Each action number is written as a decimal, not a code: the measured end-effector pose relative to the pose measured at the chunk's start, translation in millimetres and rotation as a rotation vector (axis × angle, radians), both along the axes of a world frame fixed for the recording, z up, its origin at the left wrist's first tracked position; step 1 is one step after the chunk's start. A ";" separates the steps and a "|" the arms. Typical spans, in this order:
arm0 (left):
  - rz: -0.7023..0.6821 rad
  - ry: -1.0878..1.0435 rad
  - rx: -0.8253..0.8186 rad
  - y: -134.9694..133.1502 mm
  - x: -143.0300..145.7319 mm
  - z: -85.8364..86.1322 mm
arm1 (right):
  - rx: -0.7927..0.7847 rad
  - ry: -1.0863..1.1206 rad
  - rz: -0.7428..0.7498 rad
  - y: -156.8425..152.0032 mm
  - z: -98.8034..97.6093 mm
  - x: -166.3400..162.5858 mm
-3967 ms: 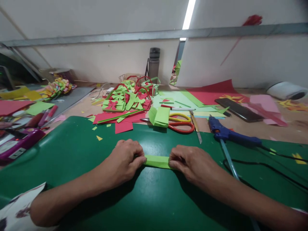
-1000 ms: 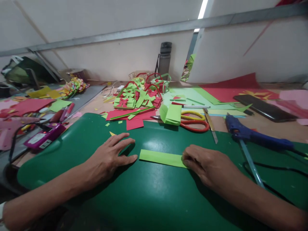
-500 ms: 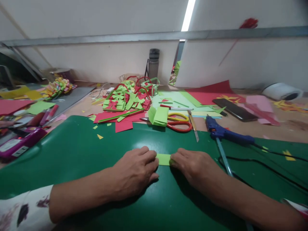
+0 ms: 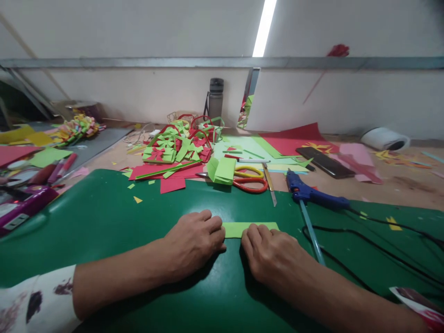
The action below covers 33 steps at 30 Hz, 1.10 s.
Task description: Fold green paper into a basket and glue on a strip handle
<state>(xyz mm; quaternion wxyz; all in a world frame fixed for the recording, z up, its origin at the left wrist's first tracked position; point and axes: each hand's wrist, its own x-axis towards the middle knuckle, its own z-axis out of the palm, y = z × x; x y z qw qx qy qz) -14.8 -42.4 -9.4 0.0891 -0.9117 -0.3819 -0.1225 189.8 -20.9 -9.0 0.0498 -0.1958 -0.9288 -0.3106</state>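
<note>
A light green paper strip lies across the green mat in front of me. At its left end my left hand is closed on the paper, fingers curled and pressed down. My right hand is closed over the strip's lower edge, with its fingertips on the paper. Part of the strip shows between the hands, and its right end sticks out behind my right hand's knuckles. My fingers hide the left end.
Beyond the hands lie scissors, a folded green paper piece, a craft knife and a red paper sheet. A blue glue gun with its cord lies right. Small paper baskets and a bottle stand behind.
My right hand has shifted its grip nearer along the strip, so the strip's right end now shows beyond it. My left hand stays at the left end. The view has tilted slightly.
</note>
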 end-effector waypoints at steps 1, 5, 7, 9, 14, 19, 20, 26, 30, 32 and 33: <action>0.009 -0.001 0.014 -0.1 0.3 -0.4 | 0.007 0.003 -0.006 1.1 0.1 0.3; 0.036 0.038 0.070 -2.6 2.7 2.8 | 0.023 0.032 0.009 5.0 4.7 0.1; 0.026 0.075 0.102 -2.9 4.4 5.5 | 0.029 0.060 0.020 6.2 7.8 0.1; 0.019 0.087 0.148 -1.6 6.0 7.3 | 0.010 0.108 0.023 7.2 10.3 0.3; 0.015 -0.001 0.250 4.4 9.4 7.4 | -0.123 0.258 0.083 10.9 15.9 -1.4; -0.025 -0.187 0.272 7.7 14.0 9.7 | -0.191 0.448 0.223 17.4 18.0 -4.5; -0.032 -0.217 0.269 8.2 14.4 10.2 | -0.207 0.475 0.236 18.5 17.9 -4.8; -0.043 -0.291 0.272 12.0 11.3 10.8 | -0.302 0.554 0.180 19.7 21.5 -7.5; -0.042 -0.318 0.288 17.2 -1.0 10.7 | -0.321 0.594 0.123 24.5 24.1 -4.3; -0.023 -0.328 0.295 22.1 -13.8 11.8 | -0.293 0.616 0.107 32.7 25.5 2.1; -0.001 -0.330 0.298 25.0 -21.6 12.8 | -0.272 0.623 0.096 38.3 26.8 6.3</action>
